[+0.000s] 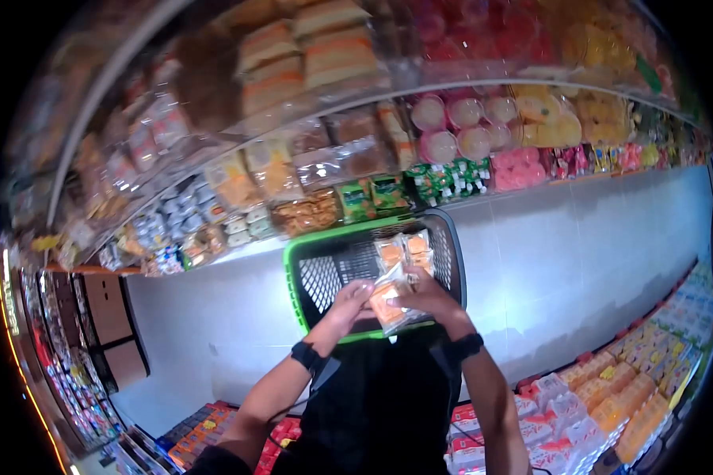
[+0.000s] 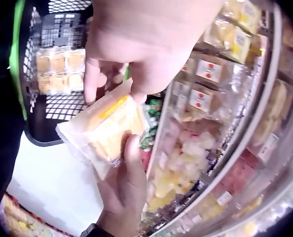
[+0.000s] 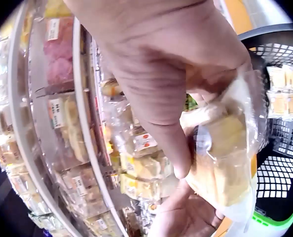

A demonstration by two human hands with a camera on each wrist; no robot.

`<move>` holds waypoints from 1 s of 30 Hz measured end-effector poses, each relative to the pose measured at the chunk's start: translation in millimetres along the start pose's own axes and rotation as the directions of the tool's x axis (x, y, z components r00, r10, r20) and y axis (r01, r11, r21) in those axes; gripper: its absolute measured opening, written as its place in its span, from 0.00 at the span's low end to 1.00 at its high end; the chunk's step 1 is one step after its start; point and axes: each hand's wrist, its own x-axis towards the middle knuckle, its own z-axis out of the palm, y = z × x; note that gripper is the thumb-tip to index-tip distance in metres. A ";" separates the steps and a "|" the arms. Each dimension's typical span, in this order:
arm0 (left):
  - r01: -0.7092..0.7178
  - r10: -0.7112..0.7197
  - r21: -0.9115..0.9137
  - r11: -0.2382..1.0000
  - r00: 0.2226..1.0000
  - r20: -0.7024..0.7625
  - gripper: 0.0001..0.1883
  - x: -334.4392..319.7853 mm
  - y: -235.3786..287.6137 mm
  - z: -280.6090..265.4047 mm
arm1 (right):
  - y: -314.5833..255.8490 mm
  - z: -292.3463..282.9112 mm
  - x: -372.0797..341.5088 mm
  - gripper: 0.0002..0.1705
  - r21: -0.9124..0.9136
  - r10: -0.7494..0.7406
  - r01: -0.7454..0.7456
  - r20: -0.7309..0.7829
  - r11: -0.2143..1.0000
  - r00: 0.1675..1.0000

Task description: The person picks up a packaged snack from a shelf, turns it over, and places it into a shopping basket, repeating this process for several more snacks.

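Note:
A clear plastic packet of pale orange, cake-like food point(image 1: 388, 301) is held between both hands over a shopping basket point(image 1: 291, 281) with a green rim. My left hand point(image 1: 350, 305) pinches the packet's left edge, its thumb at the border in the left wrist view. From the other side my right hand point(image 1: 432, 301) grips the packet, with its thumb lying across the front. An orange label strip point(image 2: 114, 106) crosses the packet's face; a round silvery patch point(image 3: 203, 138) shows on it in the right wrist view. Similar small packets point(image 1: 404, 247) lie in the basket.
Shelves of packaged food point(image 1: 333, 146) run along the far side, their lower edge close behind the basket. Stacked boxes and packs point(image 1: 562, 412) stand on the near right. Light tiled floor point(image 1: 539, 245) lies between. A dark cabinet point(image 1: 111, 324) stands at left.

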 end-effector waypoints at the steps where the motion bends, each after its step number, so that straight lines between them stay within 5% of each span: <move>1: 0.016 -0.017 -0.039 0.999 1.000 -0.012 0.17 19.9 -17.1 -5.4 | 26.7 -7.5 9.8 0.40 0.051 0.096 -0.092 -0.102 0.994 0.990; 4: 0.080 -0.088 -0.214 0.974 0.996 -0.029 0.18 77.0 -79.8 -23.4 | 98.6 -27.2 27.5 0.36 0.321 0.333 -0.257 -0.206 0.911 0.920; 6: 0.096 -0.121 -0.299 0.949 0.990 -0.067 0.17 131.4 -134.1 -35.6 | 160.0 -34.4 46.9 0.27 0.536 0.500 -0.252 -0.390 0.806 0.773; 8: 0.032 -0.046 -0.112 0.993 0.991 -0.127 0.17 173.2 -175.7 -30.3 | 211.7 -43.6 69.3 0.23 0.544 0.536 -0.285 -0.383 0.789 0.752; 10: -0.055 0.066 0.114 0.992 0.994 -0.091 0.13 224.0 -227.1 -39.4 | 272.1 -51.0 96.9 0.18 0.488 0.586 -0.365 -0.446 0.793 0.677; 11: -0.046 0.119 0.370 0.928 0.976 -0.180 0.10 251.2 -249.7 -41.3 | 328.8 -54.4 110.9 0.15 0.345 0.456 -0.303 -0.592 0.888 0.664; 12: -0.008 0.190 0.600 0.800 0.952 -0.240 0.08 276.6 -269.2 -43.3 | 369.0 -61.6 120.2 0.12 0.140 0.403 -0.421 -0.652 0.896 0.642; 13: -0.059 0.222 0.597 0.800 0.954 -0.203 0.10 294.0 -282.2 -43.8 | 408.7 -68.7 129.6 0.10 -0.057 0.347 -0.540 -0.709 0.840 0.615; 15: -0.064 0.253 0.653 0.755 0.947 -0.199 0.12 327.4 -305.1 -38.5 | 403.6 -75.8 144.9 0.10 -0.014 0.423 -0.686 -0.778 0.728 0.464; 18: 0.048 0.172 0.633 0.772 0.944 -0.281 0.10 360.8 -333.5 -27.8 | 418.0 -84.9 152.1 0.10 -0.125 0.306 -0.650 -0.806 0.750 0.507; 21: 0.102 0.168 0.733 0.672 0.944 -0.285 0.13 360.7 -329.2 -19.8 | 415.6 -84.7 162.7 0.12 -0.367 0.142 -0.574 -0.741 0.732 0.656; 28: 0.181 0.007 0.854 0.487 0.977 -0.212 0.16 380.5 -324.1 -29.8 | 459.3 -97.0 165.8 0.17 -0.448 0.075 -0.528 -0.708 0.721 0.702; 30: 0.125 0.149 0.851 0.511 0.961 -0.231 0.15 365.2 -320.5 -28.7 | 455.6 -93.9 160.6 0.19 -0.485 0.067 -0.518 -0.682 0.704 0.728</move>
